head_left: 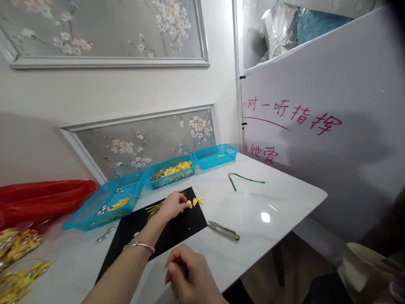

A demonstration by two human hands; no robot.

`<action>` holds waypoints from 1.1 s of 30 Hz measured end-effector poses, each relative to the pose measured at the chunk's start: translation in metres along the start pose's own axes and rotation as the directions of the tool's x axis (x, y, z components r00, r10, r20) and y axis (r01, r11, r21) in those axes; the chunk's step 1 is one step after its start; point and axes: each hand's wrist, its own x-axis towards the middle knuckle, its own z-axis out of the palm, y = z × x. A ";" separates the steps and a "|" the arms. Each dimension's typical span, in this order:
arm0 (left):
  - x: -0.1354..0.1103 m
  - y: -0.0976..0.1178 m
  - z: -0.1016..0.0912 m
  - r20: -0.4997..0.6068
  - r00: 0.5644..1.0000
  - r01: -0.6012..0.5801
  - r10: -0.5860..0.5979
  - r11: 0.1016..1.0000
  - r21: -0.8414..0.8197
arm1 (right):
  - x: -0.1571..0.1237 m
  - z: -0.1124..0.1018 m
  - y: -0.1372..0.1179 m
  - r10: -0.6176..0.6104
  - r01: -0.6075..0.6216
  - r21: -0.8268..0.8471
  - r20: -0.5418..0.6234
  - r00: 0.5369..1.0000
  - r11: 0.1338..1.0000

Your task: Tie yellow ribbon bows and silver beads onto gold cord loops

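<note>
My left hand [174,204], with a silver bangle at its wrist, reaches over a black mat [172,234]. Its thumb and fingers pinch a small yellow ribbon bow [189,204]. Just to the right lies another yellow bow [200,200]. Thin olive-gold strands [153,210] stick out from behind the hand. Near the table's front edge, my right hand [194,270] is curled, thumb against fingers; anything between them is too small to name. A pair of thread snips [224,230] rests beside the mat's right corner.
Along the wall stand three blue baskets: one with silver pieces and yellow ribbon [82,223], one with yellow bows [172,183], one with a yellow scrap [210,162]. A green ribbon [247,178] lies on the white table. Red material [41,198] and gold-silver strings [19,245] are left.
</note>
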 end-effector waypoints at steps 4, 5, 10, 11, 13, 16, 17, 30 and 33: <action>-0.002 0.004 -0.007 0.029 0.999 0.026 -0.022 0.990 -0.140 | 0.001 0.002 0.002 -0.018 0.019 0.036 -0.013 1.000 0.999; -0.006 0.006 -0.010 0.030 0.999 0.029 -0.024 0.981 -0.192 | 0.000 0.002 0.002 -0.019 0.020 0.044 -0.021 1.000 0.999; -0.059 0.014 -0.022 -0.017 0.999 0.019 -0.033 0.846 -0.532 | 0.001 0.000 0.002 0.015 0.001 0.178 -0.090 0.996 0.984; -0.075 0.015 -0.022 -0.037 0.999 0.010 -0.040 0.799 -0.601 | 0.001 -0.002 0.001 0.031 -0.007 0.222 -0.107 0.994 0.975; -0.108 0.016 -0.019 -0.079 0.994 -0.005 -0.074 0.695 -0.719 | 0.000 -0.006 -0.002 0.064 -0.025 0.291 -0.125 0.990 0.956; -0.153 0.017 -0.010 -0.085 0.985 0.010 -0.150 0.544 -0.839 | -0.004 -0.012 -0.007 0.122 -0.081 0.331 -0.107 0.987 0.940; -0.166 0.017 -0.007 -0.075 0.983 0.019 -0.167 0.502 -0.865 | -0.007 -0.013 -0.009 0.147 -0.108 0.343 -0.091 0.985 0.933; -0.234 -0.011 0.000 -0.061 0.994 -0.102 0.096 0.527 -0.844 | -0.035 0.009 -0.040 0.347 -0.405 0.347 0.219 0.912 0.846; -0.241 -0.023 0.007 -0.117 0.992 -0.118 0.040 0.584 -0.804 | -0.038 0.013 -0.039 0.295 -0.318 0.263 0.122 0.948 0.911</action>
